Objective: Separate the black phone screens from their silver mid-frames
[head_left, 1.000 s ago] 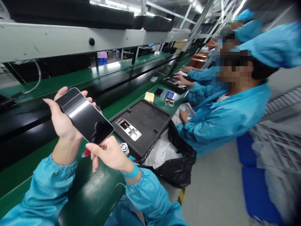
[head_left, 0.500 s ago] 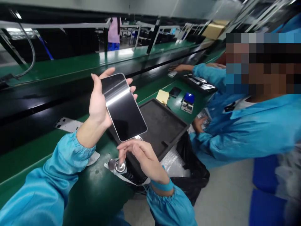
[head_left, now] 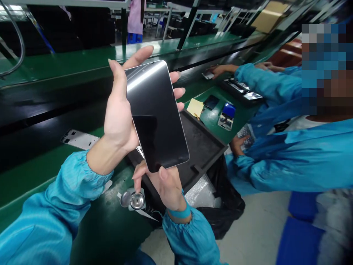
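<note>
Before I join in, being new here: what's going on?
The person's left grip holds a phone, its dark side showing. The right grip is at its lower edge; whether it pinches is unclear. Partly hidden by the phone lies a black tray, and nearby stands an open round tin. A co-worker is at the right.

Phone (head_left: 161,123): blk glossy screen w/ white light streak, thin silvery rim. Desk (head_left: 110,224): dk green. Tray (head_left: 202,143): v. dk grey, nr-blk. Paper (head_left: 195,107): pale yellow. Panel (head_left: 79,140) twd desk's far edge: off-white w/ blk cutouts. Round tin (head_left: 137,201) nr desk's near edge: silver. Opened device (head_left: 227,116): bright blue + silver. Bag (head_left: 231,206) at desk's near edge: blk; bubble wrap (head_left: 202,193) in it: whitish, dotted. Sleeves (head_left: 73,178) + wristband (head_left: 179,212): turq. blue.
</note>
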### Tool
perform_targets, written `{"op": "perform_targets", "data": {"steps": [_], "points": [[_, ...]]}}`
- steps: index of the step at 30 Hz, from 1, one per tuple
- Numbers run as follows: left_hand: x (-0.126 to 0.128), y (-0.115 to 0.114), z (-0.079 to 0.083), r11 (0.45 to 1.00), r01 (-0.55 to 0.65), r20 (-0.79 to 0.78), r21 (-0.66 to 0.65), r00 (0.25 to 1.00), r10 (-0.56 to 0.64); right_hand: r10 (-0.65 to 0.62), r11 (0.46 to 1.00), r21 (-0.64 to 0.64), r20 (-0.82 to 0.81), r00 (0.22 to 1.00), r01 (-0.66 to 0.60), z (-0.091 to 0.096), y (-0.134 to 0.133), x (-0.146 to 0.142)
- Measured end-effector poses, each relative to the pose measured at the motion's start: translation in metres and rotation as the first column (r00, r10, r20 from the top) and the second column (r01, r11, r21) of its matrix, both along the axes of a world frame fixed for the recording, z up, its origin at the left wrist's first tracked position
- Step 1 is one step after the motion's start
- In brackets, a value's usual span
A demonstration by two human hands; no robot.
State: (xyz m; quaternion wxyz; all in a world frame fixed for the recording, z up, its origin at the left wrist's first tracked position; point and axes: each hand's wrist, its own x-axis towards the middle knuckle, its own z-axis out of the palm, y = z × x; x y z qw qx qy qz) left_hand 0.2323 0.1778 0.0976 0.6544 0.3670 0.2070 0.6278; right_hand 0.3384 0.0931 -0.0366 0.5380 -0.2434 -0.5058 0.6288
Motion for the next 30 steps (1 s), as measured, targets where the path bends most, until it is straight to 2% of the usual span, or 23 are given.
{"op": "perform_targets", "data": {"steps": [6,11,14,17,20,24,27,30], "points": [[-0.002,-0.001,0.002,1.000,0.009,-0.010,-0.005,1.000,-0.009,-0.046,0.998,0.042,0.056,0.997,0.044,0.009,0.001,-0.008],[-0.002,0.003,-0.002,1.000,-0.005,0.011,-0.019,1.000,0.005,-0.121,0.993,0.002,0.136,0.983,0.122,0.021,0.003,-0.019],[-0.003,0.005,-0.003,0.999,0.018,0.037,-0.051,0.999,-0.016,-0.098,0.994,-0.031,0.178,0.979,0.106,0.022,0.002,-0.023],[-0.005,0.005,-0.002,0.989,0.058,0.103,-0.138,0.994,-0.044,-0.041,0.999,-0.025,0.187,0.981,0.047,0.021,-0.001,-0.022],[-0.006,0.003,0.002,0.981,0.092,0.149,-0.172,0.987,-0.067,-0.016,0.999,0.053,0.198,0.980,0.005,0.020,-0.003,-0.013],[-0.006,0.002,0.006,0.995,0.093,0.061,-0.030,0.994,-0.091,-0.075,0.991,0.124,0.200,0.977,0.051,0.023,-0.003,0.011],[-0.006,0.002,0.006,0.995,0.095,0.029,-0.012,0.995,-0.095,-0.111,0.984,0.161,0.188,0.976,0.081,0.024,0.000,0.027],[-0.005,0.001,0.007,0.995,0.101,0.019,-0.007,0.995,-0.101,-0.072,0.981,0.186,0.124,0.990,0.049,0.022,0.000,0.033]]}}
